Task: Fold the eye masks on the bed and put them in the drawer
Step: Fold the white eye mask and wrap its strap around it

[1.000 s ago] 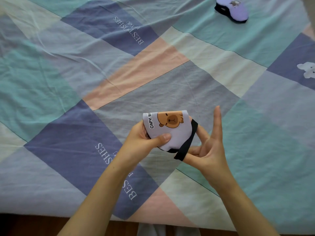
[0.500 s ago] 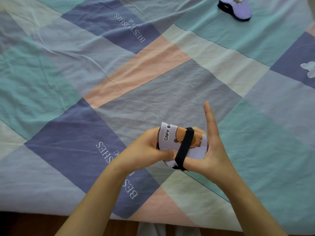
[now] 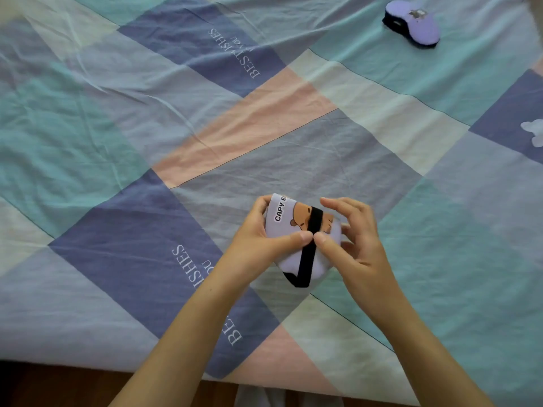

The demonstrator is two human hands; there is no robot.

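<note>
Wide, bare patchwork bedspread across the whole left half, creased but free of objects, with its near edge dropping to a dark wooden floor along the bottom. Printed in white on two navy patches: "BEST WISHES", partly covered on the near one by the left forearm. Near the lower middle, left hand closed around the left side of a folded lilac eye mask, thumb pressed across its front beside the black strap wrapped over it. On the mask, readable "CAPY B", the rest hidden, next to an orange cartoon animal. Right hand gripping the mask's right side, thumb tip meeting the left thumb at the strap, fingers curled over the top. Open bedspread further right. Far upper right, well apart, a second purple eye mask lying on a teal patch.
</note>
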